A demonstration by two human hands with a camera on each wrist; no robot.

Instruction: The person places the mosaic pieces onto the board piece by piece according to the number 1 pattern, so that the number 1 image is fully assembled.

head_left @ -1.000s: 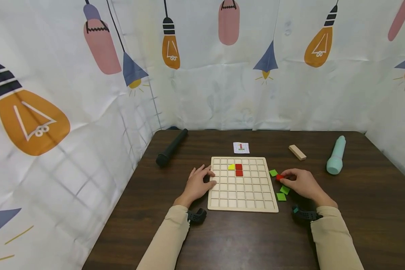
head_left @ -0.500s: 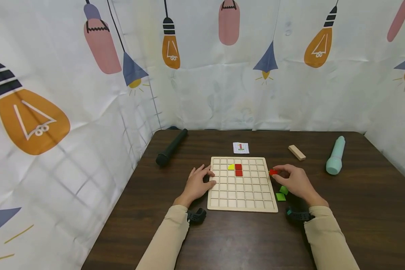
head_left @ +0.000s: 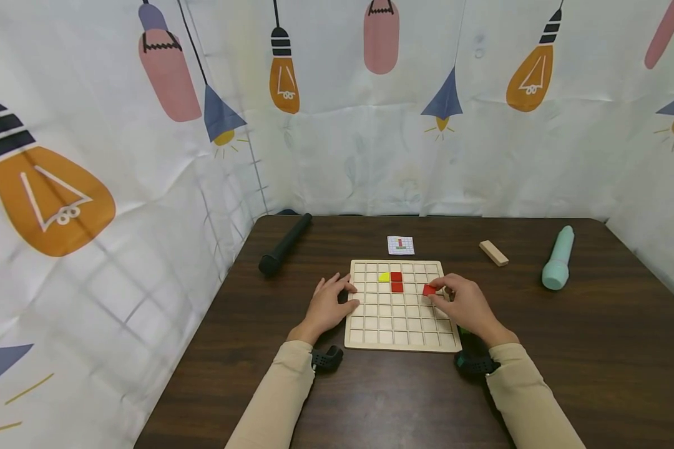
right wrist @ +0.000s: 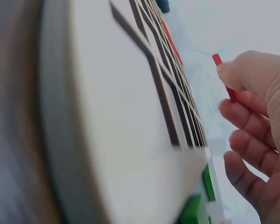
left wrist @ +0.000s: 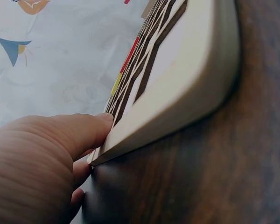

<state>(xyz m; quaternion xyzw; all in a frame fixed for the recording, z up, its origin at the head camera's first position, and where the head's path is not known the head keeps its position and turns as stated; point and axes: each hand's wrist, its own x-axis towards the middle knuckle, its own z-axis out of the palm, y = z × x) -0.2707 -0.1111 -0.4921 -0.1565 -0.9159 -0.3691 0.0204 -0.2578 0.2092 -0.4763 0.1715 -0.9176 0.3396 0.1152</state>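
A pale wooden grid board (head_left: pixel 393 324) lies on the dark table. Two red square tiles (head_left: pixel 396 287) sit one below the other in its cells, beside a yellow tile (head_left: pixel 384 277). My left hand (head_left: pixel 324 312) rests at the board's left edge; in the left wrist view the thumb (left wrist: pixel 91 128) touches the rim. Over the board's right side, my right hand (head_left: pixel 467 308) pinches another red tile (head_left: pixel 429 290) between thumb and fingertips. The right wrist view shows that red tile (right wrist: pixel 217 59) held above the board surface. Green tiles (right wrist: pixel 193 211) by the right edge are mostly hidden behind the right hand.
Behind the board lies a small card (head_left: pixel 400 245) printed with a coloured grid pattern. A black microphone-shaped object (head_left: pixel 285 245) is at the back left. Toward the back right are a wooden block (head_left: pixel 493 253) and a mint-green, flashlight-shaped object (head_left: pixel 558 259). Patterned cloth hangs behind the table.
My right hand has carried the red tile left from beside the board to above its right columns. My left hand has stayed at the left edge.
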